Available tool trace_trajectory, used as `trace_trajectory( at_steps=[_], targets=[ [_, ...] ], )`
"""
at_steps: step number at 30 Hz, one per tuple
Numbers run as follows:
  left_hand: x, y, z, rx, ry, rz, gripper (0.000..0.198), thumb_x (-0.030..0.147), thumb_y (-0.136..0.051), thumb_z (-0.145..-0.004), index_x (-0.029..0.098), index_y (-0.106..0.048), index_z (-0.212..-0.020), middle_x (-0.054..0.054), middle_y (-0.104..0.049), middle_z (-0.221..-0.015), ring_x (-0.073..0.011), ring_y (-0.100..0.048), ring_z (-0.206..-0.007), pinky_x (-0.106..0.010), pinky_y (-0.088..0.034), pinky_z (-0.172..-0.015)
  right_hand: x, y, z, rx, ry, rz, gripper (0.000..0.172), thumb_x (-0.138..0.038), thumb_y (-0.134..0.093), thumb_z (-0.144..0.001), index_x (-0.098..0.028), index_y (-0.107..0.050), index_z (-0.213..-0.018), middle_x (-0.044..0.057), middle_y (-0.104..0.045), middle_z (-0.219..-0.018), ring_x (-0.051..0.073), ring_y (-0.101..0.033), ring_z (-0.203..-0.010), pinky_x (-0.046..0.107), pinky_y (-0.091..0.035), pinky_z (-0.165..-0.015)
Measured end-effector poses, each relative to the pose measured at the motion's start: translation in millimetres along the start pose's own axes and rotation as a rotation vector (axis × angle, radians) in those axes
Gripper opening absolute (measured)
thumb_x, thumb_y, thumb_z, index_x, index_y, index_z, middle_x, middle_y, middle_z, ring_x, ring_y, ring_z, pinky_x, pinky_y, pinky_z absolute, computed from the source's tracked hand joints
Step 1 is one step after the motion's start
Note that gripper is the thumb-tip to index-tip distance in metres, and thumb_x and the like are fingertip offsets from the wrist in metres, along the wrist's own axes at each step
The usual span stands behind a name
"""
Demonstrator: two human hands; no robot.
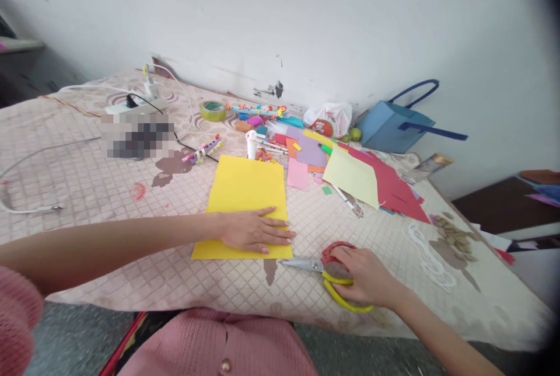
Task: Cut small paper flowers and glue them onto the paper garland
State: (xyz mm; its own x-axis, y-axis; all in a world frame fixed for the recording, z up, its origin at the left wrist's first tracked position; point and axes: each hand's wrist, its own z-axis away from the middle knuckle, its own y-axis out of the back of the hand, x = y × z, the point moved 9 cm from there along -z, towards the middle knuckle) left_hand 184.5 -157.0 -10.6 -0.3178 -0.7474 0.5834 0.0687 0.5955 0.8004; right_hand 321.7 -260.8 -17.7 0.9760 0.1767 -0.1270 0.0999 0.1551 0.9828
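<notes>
A yellow sheet of paper (245, 189) lies flat near the front of the table. My left hand (251, 230) rests on its lower right part, palm down with the fingers stretched out. To the right, my right hand (370, 277) grips a pair of scissors (308, 264) with one red and one yellow handle. The blades point left, just below the sheet's lower right corner, and look nearly closed. Whether they touch the paper I cannot tell.
Behind the sheet lie coloured papers (398, 189), a tape roll (213, 110), a decorated stick (203, 149) and a white bottle (251, 145). A blue bag (394, 128) stands by the wall. White string (431, 259) and brown pieces (455, 236) lie right; a power strip (135, 104) left.
</notes>
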Motion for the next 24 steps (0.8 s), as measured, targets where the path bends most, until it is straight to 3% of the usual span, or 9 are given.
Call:
trace_trajectory(
  at_steps=[11,16,24],
  targets=[
    [-1.5,-1.8,-0.7,-0.035,0.048,-0.020,0.053,0.029,-0.046,-0.086,0.036,-0.030,-0.136,0.005,-0.036,-0.142,-0.0162,-0.026,-0.134,-0.037,0.003,-0.113,-6.7,2.2,-4.0,0.022,0.012,-0.026,0.028,-0.030,-0.057,-0.072,-0.020,-0.049,-0.097,0.006,-0.064,-0.096,0.023,-0.061,-0.083,0.032,-0.042,-0.067],
    [0.5,-7.2,0.5,-0.064,-0.011,-0.116,0.053,0.031,-0.037,-0.090,0.030,-0.021,-0.140,0.001,-0.028,-0.146,-0.0171,-0.019,-0.136,-0.040,0.007,-0.112,-4.4,-2.5,-1.9,0.002,-0.007,0.001,0.025,-0.031,-0.057,-0.071,-0.020,-0.050,-0.092,0.005,-0.064,-0.089,0.023,-0.060,-0.078,0.032,-0.040,-0.063],
    [-2.8,-10.6,0.9,-0.080,-0.012,-0.162,0.053,0.033,-0.036,-0.091,0.030,-0.018,-0.141,0.003,-0.026,-0.147,-0.0166,-0.017,-0.137,-0.040,0.007,-0.112,-5.5,-3.1,-2.6,0.019,-0.012,-0.012,0.031,-0.031,-0.057,-0.071,-0.020,-0.049,-0.098,0.005,-0.064,-0.095,0.023,-0.060,-0.084,0.033,-0.040,-0.068]
  ],
)
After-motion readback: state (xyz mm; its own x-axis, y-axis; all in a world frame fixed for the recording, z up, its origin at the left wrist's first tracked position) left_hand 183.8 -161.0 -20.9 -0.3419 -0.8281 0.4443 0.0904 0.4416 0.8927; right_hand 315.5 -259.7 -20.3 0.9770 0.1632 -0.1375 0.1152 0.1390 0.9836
